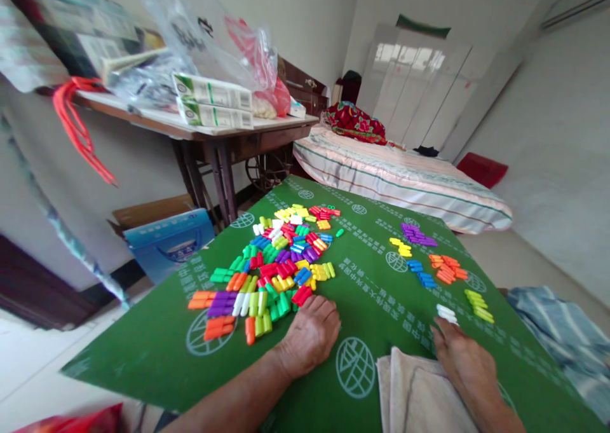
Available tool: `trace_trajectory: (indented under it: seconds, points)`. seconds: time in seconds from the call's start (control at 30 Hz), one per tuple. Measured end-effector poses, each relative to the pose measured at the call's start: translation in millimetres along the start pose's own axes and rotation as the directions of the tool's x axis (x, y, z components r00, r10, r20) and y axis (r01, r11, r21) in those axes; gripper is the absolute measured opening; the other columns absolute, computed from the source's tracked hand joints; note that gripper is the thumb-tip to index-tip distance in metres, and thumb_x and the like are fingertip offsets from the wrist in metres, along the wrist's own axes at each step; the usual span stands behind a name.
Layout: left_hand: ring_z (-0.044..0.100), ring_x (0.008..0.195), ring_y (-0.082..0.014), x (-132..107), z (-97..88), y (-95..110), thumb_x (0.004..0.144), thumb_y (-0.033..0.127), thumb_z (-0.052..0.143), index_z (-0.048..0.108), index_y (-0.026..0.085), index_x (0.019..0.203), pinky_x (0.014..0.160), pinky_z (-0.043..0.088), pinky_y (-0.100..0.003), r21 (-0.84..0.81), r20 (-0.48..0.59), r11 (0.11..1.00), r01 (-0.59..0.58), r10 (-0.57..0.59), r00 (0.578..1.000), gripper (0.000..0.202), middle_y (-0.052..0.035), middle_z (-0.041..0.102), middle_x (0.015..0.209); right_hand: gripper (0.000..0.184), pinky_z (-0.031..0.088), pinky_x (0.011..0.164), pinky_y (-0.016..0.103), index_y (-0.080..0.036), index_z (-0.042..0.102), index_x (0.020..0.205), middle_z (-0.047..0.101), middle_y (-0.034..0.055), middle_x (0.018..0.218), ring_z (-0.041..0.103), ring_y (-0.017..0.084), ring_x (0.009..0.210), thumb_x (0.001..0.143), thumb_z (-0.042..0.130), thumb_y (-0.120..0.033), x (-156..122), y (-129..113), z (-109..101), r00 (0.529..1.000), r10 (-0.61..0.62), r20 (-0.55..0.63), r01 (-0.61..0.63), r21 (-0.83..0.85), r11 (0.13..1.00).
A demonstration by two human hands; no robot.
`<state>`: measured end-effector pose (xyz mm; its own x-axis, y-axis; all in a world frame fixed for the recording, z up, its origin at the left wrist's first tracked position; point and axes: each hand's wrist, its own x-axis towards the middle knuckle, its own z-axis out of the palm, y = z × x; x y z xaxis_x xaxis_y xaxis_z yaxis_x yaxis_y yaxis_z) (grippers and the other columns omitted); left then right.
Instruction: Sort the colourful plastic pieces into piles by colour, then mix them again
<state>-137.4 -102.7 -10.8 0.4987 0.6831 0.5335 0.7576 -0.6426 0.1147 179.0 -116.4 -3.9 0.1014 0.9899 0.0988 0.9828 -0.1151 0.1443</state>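
Observation:
My left hand [312, 331] rests at the near right edge of a large heap of small coloured plastic tubes [281, 255]. Its fingers are curled down, beside some red tubes [302, 295]; whatever is under them is hidden. On the right, my right hand [464, 357] has its fingers drawn together at a small row of white tubes [447, 313], touching the near end. Beyond it lie separate groups by colour: blue tubes [421, 274], orange tubes [448, 268], yellow tubes [400, 247], purple tubes [417, 234] and lime-green tubes [479, 306].
The green printed board [366, 280] carries all the tubes. A folded beige cloth [419, 395] lies at its near edge, beside my right forearm. A cluttered table [204, 129] stands at the back left, a bed [395, 172] behind, and blue boxes [166, 245] on the floor.

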Motion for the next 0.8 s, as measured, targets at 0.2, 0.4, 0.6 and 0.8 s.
trace_trajectory:
  seconds: [0.2,0.4,0.6,0.8]
  points:
    - [0.053,0.086,-0.0203,-3,-3.0,7,0.088,0.027,0.048,0.058,0.016,0.085,0.081,0.045,-0.039,-0.033,0.064,0.998,-0.046,0.048,0.997,0.016,-0.006,0.06,0.087,0.029,0.051,0.073,0.024,-0.023,0.065,0.107,0.069,0.0047,0.108,0.068,0.018,0.088,0.092,0.041,-0.024,-11,-58,3,0.956,-0.247,-0.155,0.268,0.132,0.954]
    - [0.052,0.087,-0.0202,-4,3.2,7,0.087,0.024,0.05,0.058,0.017,0.083,0.081,0.042,-0.038,-0.001,0.085,0.997,-0.073,0.072,0.994,0.011,-0.0061,0.059,0.086,0.027,0.049,0.078,0.024,-0.023,0.064,0.108,0.068,0.0049,0.107,0.066,0.017,0.091,0.09,0.044,-0.018,5,-113,-23,0.925,-0.359,-0.123,0.38,0.274,0.884]
    - [0.051,0.081,-0.0192,-2,9.7,2,0.087,0.015,0.047,0.058,0.016,0.08,0.081,0.043,-0.039,0.031,0.03,0.999,-0.01,0.009,1.0,0.013,-0.0057,0.057,0.083,0.043,0.044,0.092,0.027,-0.021,0.053,0.127,0.058,0.0066,0.125,0.057,0.019,0.111,0.085,0.051,-0.015,56,-162,-46,0.897,-0.432,-0.088,0.43,0.395,0.812]
    - [0.051,0.078,-0.0188,-3,8.5,2,0.085,0.013,0.047,0.056,0.016,0.075,0.082,0.044,-0.041,0.045,0.044,0.999,0.012,-0.014,0.999,0.014,-0.0053,0.057,0.082,0.062,0.036,0.102,0.028,-0.019,0.044,0.137,0.047,0.0067,0.139,0.045,0.02,0.125,0.077,0.058,-0.012,94,-205,-45,0.835,-0.544,-0.086,0.526,0.42,0.74]
